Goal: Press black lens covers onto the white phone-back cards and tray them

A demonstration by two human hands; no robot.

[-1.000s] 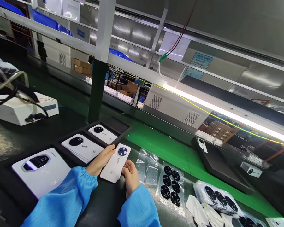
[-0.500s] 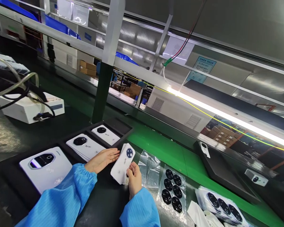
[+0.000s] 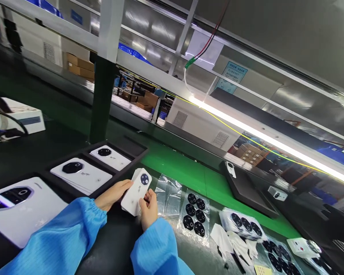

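Observation:
A small stack of white phone back covers (image 3: 136, 193), each with a dark round camera area, is held upright and slightly tilted between my hands. My right hand (image 3: 149, 208) pinches its right edge with thumb and fingers. Against the left edge rests my left hand (image 3: 113, 195), its fingertips partly hidden behind the stack. On the left, a black tray (image 3: 114, 175) holds more white phone covers (image 3: 84, 177) in its compartments. Clear plastic sleeves (image 3: 168, 194) lie just right of the stack, beside a sheet of black octagonal camera lens pieces (image 3: 195, 214).
A bundle of bagged lens pieces (image 3: 242, 223) and crumpled white paper (image 3: 222, 238) lie at the right. Beyond the green strip is another black tray (image 3: 249, 194). A dark post (image 3: 101, 101) rises behind the left tray. A white box (image 3: 28, 118) stands far left.
The camera view has turned to the right, so the bench things appear shifted left. The stack stays between both hands, its covers now lined up more evenly.

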